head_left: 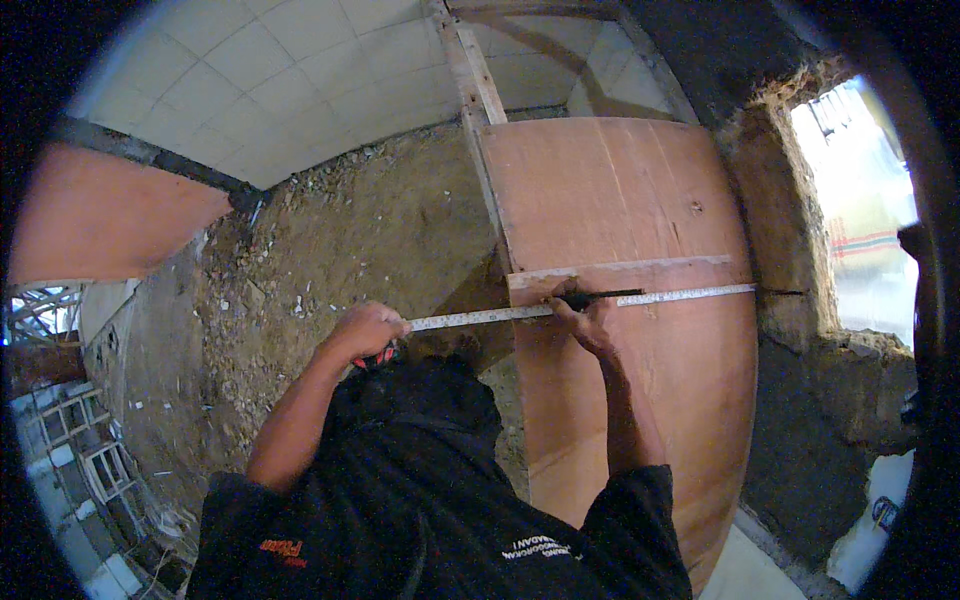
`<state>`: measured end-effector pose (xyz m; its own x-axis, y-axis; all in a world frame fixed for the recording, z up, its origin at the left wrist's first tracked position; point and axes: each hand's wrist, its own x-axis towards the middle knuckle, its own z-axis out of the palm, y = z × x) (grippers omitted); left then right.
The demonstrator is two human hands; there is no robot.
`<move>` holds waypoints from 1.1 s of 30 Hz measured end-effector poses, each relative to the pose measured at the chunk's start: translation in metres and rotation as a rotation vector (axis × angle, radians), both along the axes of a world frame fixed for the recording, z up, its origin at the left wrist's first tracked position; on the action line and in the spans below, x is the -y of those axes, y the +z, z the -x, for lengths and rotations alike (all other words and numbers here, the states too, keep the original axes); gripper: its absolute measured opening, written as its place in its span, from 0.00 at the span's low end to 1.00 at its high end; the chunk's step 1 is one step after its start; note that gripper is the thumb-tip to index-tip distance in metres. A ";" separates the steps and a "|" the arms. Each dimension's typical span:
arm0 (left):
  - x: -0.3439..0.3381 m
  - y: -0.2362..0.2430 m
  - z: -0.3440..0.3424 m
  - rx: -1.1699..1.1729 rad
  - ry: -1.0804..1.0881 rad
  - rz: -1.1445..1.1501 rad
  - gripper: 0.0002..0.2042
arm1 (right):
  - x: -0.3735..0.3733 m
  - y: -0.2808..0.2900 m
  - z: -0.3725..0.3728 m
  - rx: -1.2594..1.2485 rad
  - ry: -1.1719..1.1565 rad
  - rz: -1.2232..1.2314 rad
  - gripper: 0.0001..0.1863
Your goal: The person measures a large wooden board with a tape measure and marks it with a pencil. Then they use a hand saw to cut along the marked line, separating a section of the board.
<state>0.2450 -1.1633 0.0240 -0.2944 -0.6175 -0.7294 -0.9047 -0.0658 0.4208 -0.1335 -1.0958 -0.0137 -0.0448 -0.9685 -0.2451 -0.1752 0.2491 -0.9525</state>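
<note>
Clamped on a tape measure: left hand; right hand pinches a black pen.
Blade seems held taut rightward over plywood, so its scale lies straight near the pen.

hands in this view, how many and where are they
2: the left hand holds the tape measure, left of the wooden board; the right hand is over the board, holding a dark thin tool.
</note>
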 end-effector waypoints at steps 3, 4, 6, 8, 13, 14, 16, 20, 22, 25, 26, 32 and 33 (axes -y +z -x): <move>-0.003 0.002 0.002 0.030 0.068 -0.042 0.16 | -0.004 -0.010 -0.005 0.055 0.015 -0.012 0.07; -0.003 0.004 0.003 0.035 0.052 -0.035 0.16 | -0.005 -0.012 -0.006 0.034 -0.004 -0.050 0.08; -0.004 0.008 0.005 0.043 0.077 -0.059 0.16 | -0.007 -0.016 -0.006 0.095 0.024 0.103 0.09; -0.004 0.012 0.008 0.053 0.160 -0.119 0.16 | -0.008 -0.020 -0.004 0.096 0.049 0.170 0.09; -0.001 0.017 0.011 0.066 0.136 -0.125 0.17 | -0.009 -0.038 0.005 -0.010 0.041 0.124 0.10; -0.001 0.018 0.012 0.073 0.128 -0.131 0.17 | -0.010 -0.042 0.007 0.027 0.041 0.105 0.10; -0.001 0.019 0.012 0.070 0.134 -0.126 0.18 | -0.010 -0.049 0.011 0.085 0.121 0.047 0.10; -0.002 0.021 0.012 0.053 0.141 -0.122 0.18 | -0.011 -0.049 0.014 0.007 0.094 0.151 0.10; -0.002 0.021 0.012 0.065 0.137 -0.126 0.18 | -0.010 -0.039 0.011 -0.045 0.111 0.246 0.09; -0.002 0.021 0.013 0.066 0.113 -0.110 0.18 | -0.008 -0.017 0.004 -0.060 0.107 0.226 0.09; -0.003 0.020 0.013 0.064 0.103 -0.101 0.18 | -0.007 -0.009 0.003 -0.055 0.129 0.201 0.09; -0.005 0.019 0.014 0.069 0.144 -0.094 0.17 | -0.008 -0.003 0.002 -0.008 0.092 0.177 0.10; -0.005 0.019 0.014 0.068 0.148 -0.094 0.17 | -0.009 -0.008 0.005 -0.052 0.108 0.179 0.10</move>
